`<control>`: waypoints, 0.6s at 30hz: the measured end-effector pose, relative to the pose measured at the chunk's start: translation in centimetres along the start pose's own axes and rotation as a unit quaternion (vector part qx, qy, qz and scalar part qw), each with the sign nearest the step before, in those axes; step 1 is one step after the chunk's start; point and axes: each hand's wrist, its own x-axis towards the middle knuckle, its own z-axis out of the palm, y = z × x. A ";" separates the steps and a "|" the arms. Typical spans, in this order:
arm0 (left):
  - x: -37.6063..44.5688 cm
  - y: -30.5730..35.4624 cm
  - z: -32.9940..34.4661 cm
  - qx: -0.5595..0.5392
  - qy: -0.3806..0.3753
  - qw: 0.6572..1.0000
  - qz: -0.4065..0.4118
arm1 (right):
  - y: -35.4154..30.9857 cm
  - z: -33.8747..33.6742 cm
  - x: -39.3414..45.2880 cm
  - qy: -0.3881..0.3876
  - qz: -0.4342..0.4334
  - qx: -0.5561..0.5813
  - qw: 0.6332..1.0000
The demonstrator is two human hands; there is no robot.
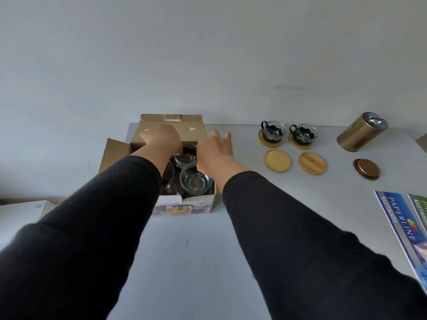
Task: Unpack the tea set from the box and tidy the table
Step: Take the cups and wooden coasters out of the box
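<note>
An open cardboard box [184, 205] stands on the grey table [196, 262] with its flaps raised. Inside it lie glass cups; one clear cup [196, 181] is near the front right, another [183, 159] behind it. My left hand [163, 139] reaches into the back of the box, its fingers curled downward and hidden. My right hand [215, 151] hovers over the box's right edge with fingers spread. Two glass cups in black holders [272, 132] [303, 134] stand on wooden coasters to the right. Two bare wooden coasters [277, 160] [312, 163] lie in front of them.
A gold tin canister [360, 132] stands open at the far right, its lid [366, 169] on the table in front. Printed paper packs [402, 225] lie along the right edge. A white box [18, 215] sits left of the table. A wall is behind.
</note>
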 end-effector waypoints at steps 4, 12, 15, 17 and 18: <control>-1.3 -0.3 -2.7 0.001 0.030 1.000 0.004 | 1.2 -2.9 -1.0 0.021 0.016 0.010 1.000; -2.9 1.0 -8.1 0.027 0.099 0.995 -0.004 | 5.9 -7.5 -3.6 0.036 0.130 0.183 0.974; -3.1 3.3 -8.5 0.027 0.110 0.994 0.006 | 8.8 -7.1 -4.0 0.043 0.167 0.209 0.963; -3.1 5.4 -8.2 0.026 0.111 0.993 0.019 | 11.2 -6.3 -4.2 0.041 0.198 0.225 0.953; -3.0 6.5 -7.9 0.026 0.111 0.993 0.025 | 12.5 -5.9 -4.4 0.045 0.216 0.237 0.946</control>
